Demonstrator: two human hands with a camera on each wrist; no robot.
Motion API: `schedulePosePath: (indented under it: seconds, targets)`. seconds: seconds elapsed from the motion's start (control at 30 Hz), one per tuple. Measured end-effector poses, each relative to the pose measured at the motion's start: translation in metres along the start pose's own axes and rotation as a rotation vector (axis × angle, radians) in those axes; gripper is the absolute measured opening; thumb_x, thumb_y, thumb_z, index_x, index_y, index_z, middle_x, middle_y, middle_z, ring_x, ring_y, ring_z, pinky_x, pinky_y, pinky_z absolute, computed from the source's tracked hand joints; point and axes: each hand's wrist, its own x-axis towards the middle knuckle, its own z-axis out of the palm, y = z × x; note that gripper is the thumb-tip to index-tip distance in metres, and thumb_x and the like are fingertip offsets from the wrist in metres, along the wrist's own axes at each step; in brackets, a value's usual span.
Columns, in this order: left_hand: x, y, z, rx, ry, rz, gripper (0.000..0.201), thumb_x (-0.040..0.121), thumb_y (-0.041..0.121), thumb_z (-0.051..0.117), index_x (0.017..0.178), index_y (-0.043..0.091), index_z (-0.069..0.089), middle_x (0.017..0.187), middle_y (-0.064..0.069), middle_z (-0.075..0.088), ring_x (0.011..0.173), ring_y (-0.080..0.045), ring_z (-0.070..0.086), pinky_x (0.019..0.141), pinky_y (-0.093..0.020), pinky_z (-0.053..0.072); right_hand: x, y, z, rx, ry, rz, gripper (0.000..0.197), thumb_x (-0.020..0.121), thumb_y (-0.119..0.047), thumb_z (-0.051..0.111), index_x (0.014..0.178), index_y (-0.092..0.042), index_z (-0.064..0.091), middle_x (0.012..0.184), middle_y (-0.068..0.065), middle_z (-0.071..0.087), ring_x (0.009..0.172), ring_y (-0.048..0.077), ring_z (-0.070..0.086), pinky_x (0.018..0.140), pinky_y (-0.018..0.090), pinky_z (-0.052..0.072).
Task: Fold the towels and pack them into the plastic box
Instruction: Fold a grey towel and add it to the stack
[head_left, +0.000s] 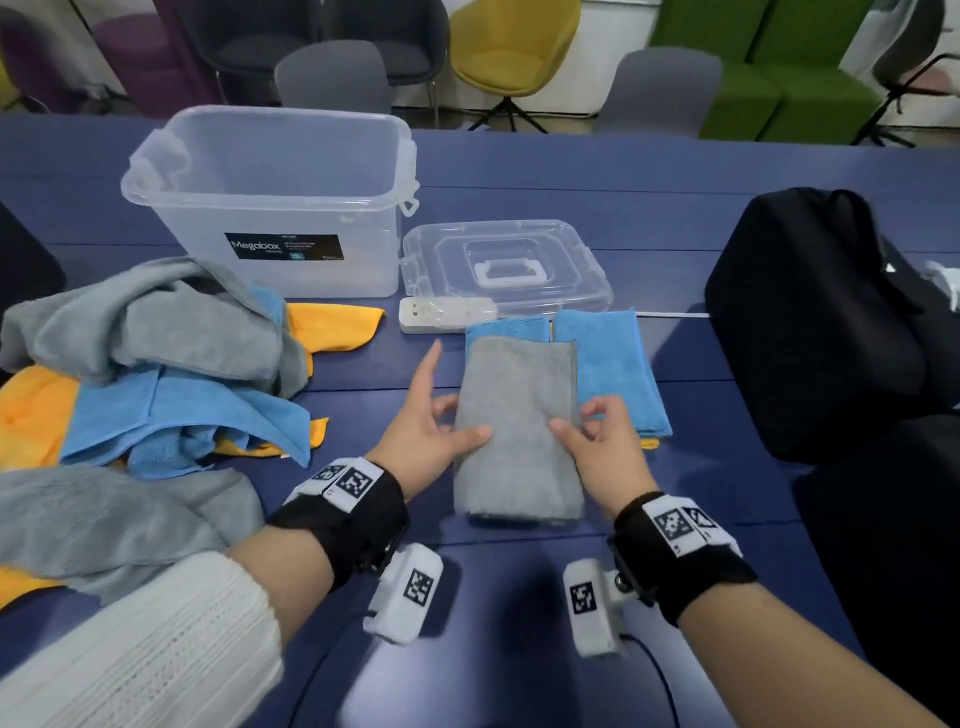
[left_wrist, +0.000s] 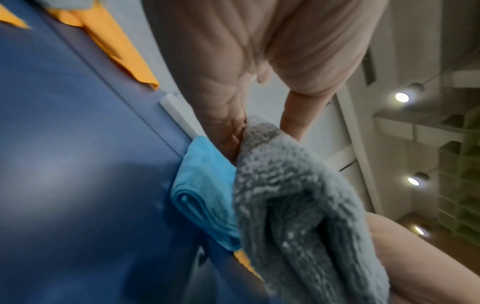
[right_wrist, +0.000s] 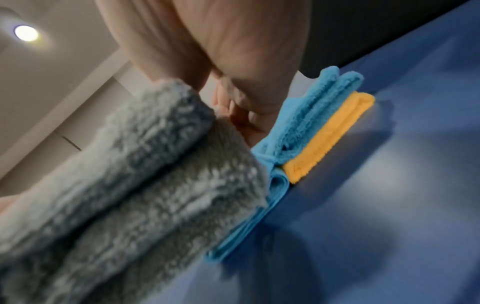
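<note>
A folded grey towel (head_left: 519, 426) lies lengthwise on a stack of folded blue towels (head_left: 613, 364) and an orange one (head_left: 649, 443). My left hand (head_left: 447, 421) holds its left edge, thumb on top and index finger stretched forward. My right hand (head_left: 587, 423) holds its right edge, thumb on top and fingers curled. The left wrist view shows the grey towel (left_wrist: 298, 216) between fingers (left_wrist: 228, 133) and thumb, above a blue towel (left_wrist: 205, 191). The right wrist view shows fingers (right_wrist: 241, 115) tucked beside the grey towel (right_wrist: 145, 174), over blue (right_wrist: 311, 123) and orange (right_wrist: 330, 135) layers. The clear plastic box (head_left: 260, 200) stands open at the back left.
The box lid (head_left: 504, 265) lies right of the box, with a white power strip (head_left: 447, 314) in front of it. A loose pile of grey, blue and orange towels (head_left: 156, 364) fills the left. A black bag (head_left: 831, 322) sits at the right. Chairs stand behind the blue table (head_left: 675, 208).
</note>
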Motion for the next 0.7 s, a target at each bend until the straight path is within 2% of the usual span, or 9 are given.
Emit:
schedulePosePath:
  seconds: [0.07,0.17,0.23,0.3,0.4,0.47,0.53,0.63,0.7]
  targets:
    - [0.017,0.011,0.006,0.093,-0.084,0.080,0.066,0.083,-0.010,0.063,0.127,0.035,0.045,0.125,-0.006,0.060,0.098,-0.015,0.065,0.089,-0.032,0.054,0.019,-0.010,-0.003,-0.029,0.084,-0.025,0.042,0.069,-0.043,0.072,0.086,-0.037,0.035,0.088,0.015,0.063,0.081,0.033,0.064,0.079,0.052,0.053]
    - [0.043,0.017,0.012,0.229,-0.040,0.129,0.042,0.083,-0.012,0.062,0.113,0.018,0.063,0.128,-0.007,0.057,0.106,-0.017,0.062,0.098,-0.035,0.050,0.047,-0.022,-0.002,-0.138,0.150,-0.163,0.031,0.088,-0.022,0.065,0.099,-0.023,0.036,0.083,-0.001,0.052,0.074,0.018,0.054,0.074,0.035,0.043]
    - [0.059,0.018,0.014,0.254,0.042,0.124,0.048,0.082,-0.011,0.063,0.122,0.015,0.059,0.127,-0.010,0.060,0.106,-0.021,0.063,0.101,-0.037,0.048,0.061,-0.027,0.001,-0.217,0.086,-0.229,0.022,0.095,-0.015,0.053,0.113,-0.020,0.042,0.096,-0.001,0.054,0.083,0.017,0.055,0.078,0.030,0.041]
    - [0.072,0.018,0.014,0.339,0.094,0.105,0.055,0.081,-0.006,0.066,0.131,0.013,0.054,0.128,-0.011,0.060,0.109,-0.023,0.062,0.102,-0.037,0.047,0.077,-0.023,0.005,-0.340,-0.009,-0.270,0.032,0.096,-0.010,0.046,0.125,-0.022,0.046,0.112,0.001,0.052,0.095,0.016,0.051,0.086,0.027,0.037]
    - [0.083,0.006,0.012,0.518,0.048,0.035,0.069,0.076,0.005,0.072,0.139,0.008,0.045,0.139,-0.010,0.050,0.124,-0.023,0.052,0.108,-0.040,0.040,0.094,-0.011,0.010,-0.545,-0.128,-0.247,0.038,0.092,-0.005,0.049,0.128,-0.019,0.050,0.123,0.007,0.049,0.105,0.021,0.050,0.095,0.027,0.036]
    - [0.085,-0.004,0.009,0.678,0.000,0.005,0.074,0.076,0.011,0.073,0.143,0.007,0.039,0.144,-0.009,0.042,0.133,-0.023,0.043,0.114,-0.034,0.031,0.099,-0.003,0.013,-0.640,-0.191,-0.225,0.041,0.091,-0.007,0.054,0.131,-0.013,0.049,0.133,0.009,0.046,0.120,0.024,0.048,0.101,0.025,0.030]
    - [0.084,-0.009,0.008,0.778,-0.027,-0.005,0.072,0.081,0.009,0.069,0.144,0.006,0.035,0.145,-0.010,0.036,0.136,-0.021,0.036,0.110,-0.016,0.022,0.101,0.003,0.017,-0.700,-0.227,-0.233,0.043,0.092,-0.010,0.055,0.135,-0.010,0.048,0.139,0.009,0.041,0.127,0.024,0.043,0.105,0.023,0.028]
    - [0.084,-0.008,0.009,0.800,-0.016,-0.005,0.071,0.082,0.008,0.065,0.145,0.008,0.032,0.147,-0.012,0.028,0.137,-0.021,0.031,0.097,-0.004,0.014,0.102,0.006,0.018,-0.804,-0.207,-0.286,0.046,0.094,-0.017,0.055,0.139,-0.018,0.046,0.145,0.008,0.036,0.132,0.026,0.037,0.109,0.034,0.033]
    - [0.082,-0.006,0.012,0.848,0.028,-0.027,0.077,0.081,0.014,0.063,0.149,0.016,0.025,0.156,-0.010,0.011,0.144,-0.022,0.017,0.109,-0.015,0.013,0.100,0.001,0.015,-0.852,-0.170,-0.324,0.045,0.094,-0.022,0.054,0.139,-0.023,0.047,0.143,0.009,0.037,0.130,0.028,0.037,0.104,0.040,0.038]
